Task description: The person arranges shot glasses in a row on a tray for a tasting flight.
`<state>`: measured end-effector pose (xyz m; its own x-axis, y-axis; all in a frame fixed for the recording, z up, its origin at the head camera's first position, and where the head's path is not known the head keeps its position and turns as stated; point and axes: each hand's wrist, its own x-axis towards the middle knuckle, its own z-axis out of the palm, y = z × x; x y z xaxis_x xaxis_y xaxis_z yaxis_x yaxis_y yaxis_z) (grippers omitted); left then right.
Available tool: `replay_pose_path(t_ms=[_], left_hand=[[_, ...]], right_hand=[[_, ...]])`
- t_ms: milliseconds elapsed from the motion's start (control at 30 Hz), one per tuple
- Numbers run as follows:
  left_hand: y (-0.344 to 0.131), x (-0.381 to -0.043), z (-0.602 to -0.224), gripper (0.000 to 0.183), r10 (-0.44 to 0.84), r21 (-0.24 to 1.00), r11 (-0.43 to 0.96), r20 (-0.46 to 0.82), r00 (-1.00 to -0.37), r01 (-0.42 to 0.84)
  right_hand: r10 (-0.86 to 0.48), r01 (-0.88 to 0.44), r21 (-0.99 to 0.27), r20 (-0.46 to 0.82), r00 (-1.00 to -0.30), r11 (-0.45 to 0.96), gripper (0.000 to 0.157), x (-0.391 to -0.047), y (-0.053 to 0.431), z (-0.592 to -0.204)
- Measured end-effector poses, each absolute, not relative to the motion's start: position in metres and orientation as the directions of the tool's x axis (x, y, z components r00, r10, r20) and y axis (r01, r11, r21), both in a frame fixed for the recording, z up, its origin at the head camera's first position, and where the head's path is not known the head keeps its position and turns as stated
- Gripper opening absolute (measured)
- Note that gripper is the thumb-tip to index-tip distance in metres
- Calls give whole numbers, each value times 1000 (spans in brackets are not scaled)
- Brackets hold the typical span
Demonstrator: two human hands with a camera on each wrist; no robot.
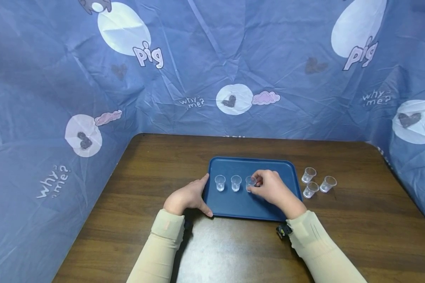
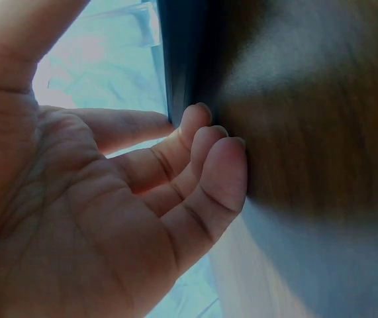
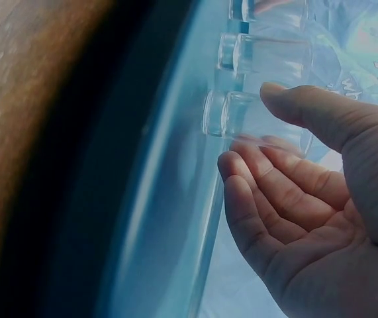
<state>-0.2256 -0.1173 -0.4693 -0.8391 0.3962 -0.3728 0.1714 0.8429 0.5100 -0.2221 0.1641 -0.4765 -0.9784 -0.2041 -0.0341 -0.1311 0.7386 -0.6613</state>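
Note:
A blue tray (image 1: pixel 241 207) lies on the wooden table. Three small clear cups stand upright in a row on it: a left cup (image 1: pixel 220 183), a middle cup (image 1: pixel 236 183) and a right-hand cup (image 1: pixel 249 184). My right hand (image 1: pixel 273 188) pinches the right-hand cup between thumb and fingers; in the right wrist view that cup (image 3: pixel 241 114) sits between the thumb and the fingertips. My left hand (image 1: pixel 189 196) rests at the tray's left edge, thumb by the near corner. Its fingers (image 2: pixel 222 173) are loosely bent against the tabletop.
Right of the tray stand three more clear cups: a back cup (image 1: pixel 308 175), a front cup (image 1: pixel 310 190) and an outer cup (image 1: pixel 328 184). A blue printed cloth (image 1: pixel 198 59) hangs behind and along both sides of the table (image 1: pixel 156 157).

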Motion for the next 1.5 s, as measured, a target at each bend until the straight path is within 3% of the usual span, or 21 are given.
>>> replay_pose_path(t_ms=[600, 1500], left_hand=[[-117, -226, -469, 138, 393, 507, 846, -379, -838, 168], [-117, -225, -469, 137, 394, 511, 843, -374, -840, 168]], right_hand=[[-200, -116, -662, -52, -978, 740, 36, -219, 168, -471], [-158, -184, -683, 102, -982, 706, 33, -200, 203, -451]])
